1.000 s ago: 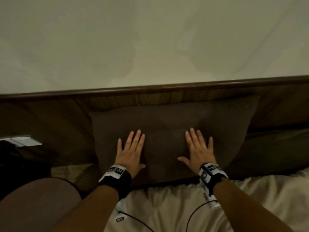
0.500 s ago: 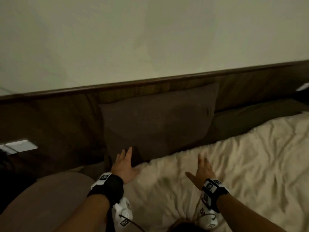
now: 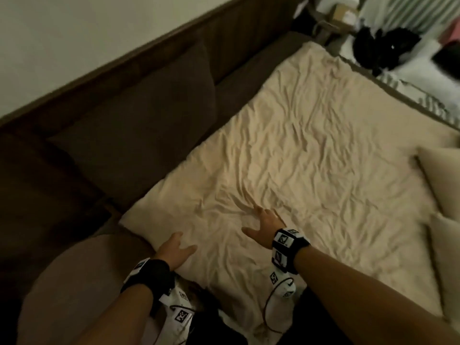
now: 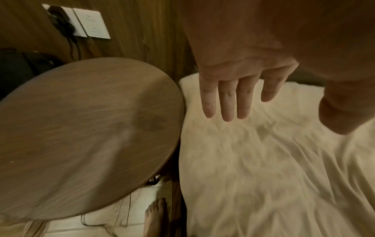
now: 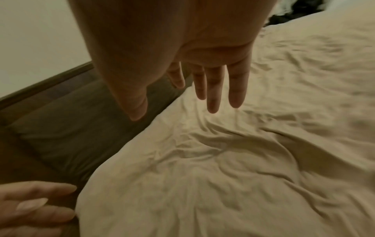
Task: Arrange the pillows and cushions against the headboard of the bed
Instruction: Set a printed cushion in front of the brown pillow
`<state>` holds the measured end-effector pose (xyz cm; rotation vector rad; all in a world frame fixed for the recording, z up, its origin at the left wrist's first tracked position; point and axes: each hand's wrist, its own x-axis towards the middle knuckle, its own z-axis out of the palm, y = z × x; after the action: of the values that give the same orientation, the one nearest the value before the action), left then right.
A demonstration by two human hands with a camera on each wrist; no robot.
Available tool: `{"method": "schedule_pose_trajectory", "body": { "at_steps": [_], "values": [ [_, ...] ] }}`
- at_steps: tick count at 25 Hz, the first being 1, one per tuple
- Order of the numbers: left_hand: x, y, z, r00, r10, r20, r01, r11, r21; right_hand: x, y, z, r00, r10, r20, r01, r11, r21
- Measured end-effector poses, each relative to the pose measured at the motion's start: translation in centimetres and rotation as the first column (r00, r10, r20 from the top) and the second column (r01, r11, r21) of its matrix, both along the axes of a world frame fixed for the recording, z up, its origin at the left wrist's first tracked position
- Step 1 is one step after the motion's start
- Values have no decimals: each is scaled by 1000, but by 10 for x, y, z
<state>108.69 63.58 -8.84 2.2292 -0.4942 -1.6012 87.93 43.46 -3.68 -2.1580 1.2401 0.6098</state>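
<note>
Both hands are empty, fingers straight and loosely spread: the left hand (image 3: 174,249) over the duvet's (image 3: 311,158) near-left corner, the right hand (image 3: 265,224) further right above it. The brown pillow (image 3: 139,120) leans on the headboard (image 3: 224,38), far left; cream pillows (image 3: 440,180) lie right.

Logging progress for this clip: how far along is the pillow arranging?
Done: one brown pillow leans on the headboard. In hand: nothing; left hand and right hand are open over the cream duvet. Left: two cream pillows still lie at the right edge.
</note>
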Motion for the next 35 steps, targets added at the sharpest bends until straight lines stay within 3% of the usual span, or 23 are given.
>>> {"method": "schedule_pose_trajectory", "body": {
  "at_steps": [5, 10, 14, 18, 21, 25, 31, 35],
  "values": [
    [-53, -40, 7, 978, -201, 50, 200, 979, 23, -108, 28, -8, 941, -338, 25, 335, 938, 83],
    [-153, -89, 15, 937, -340, 78, 340, 940, 21, -273, 60, -17, 749, -655, 104, 645, 756, 111],
    [-312, -116, 27, 902, -423, 86, 427, 904, -34, -433, 86, -19, 615, -765, 193, 757, 641, 126],
    [-471, -108, 47, 864, -495, 88, 502, 860, -91, -571, 104, -23, 550, -799, 244, 789, 593, 162],
    [-576, -108, 73, 817, -573, 63, 576, 808, -124, -654, 121, -17, 400, -871, 285, 859, 465, 216],
    [-666, -130, 92, 784, -618, 65, 614, 755, -231, -719, 130, -4, 266, -914, 306, 918, 337, 210],
    [-721, -161, 84, 720, -688, -91, 638, 708, -303, -741, 143, 36, 48, -925, 378, 979, 118, 164],
    [-743, -180, 80, 719, -688, -95, 638, 708, -303, -752, 128, 42, -6, -911, 413, 980, 77, 186]
  ]
}}
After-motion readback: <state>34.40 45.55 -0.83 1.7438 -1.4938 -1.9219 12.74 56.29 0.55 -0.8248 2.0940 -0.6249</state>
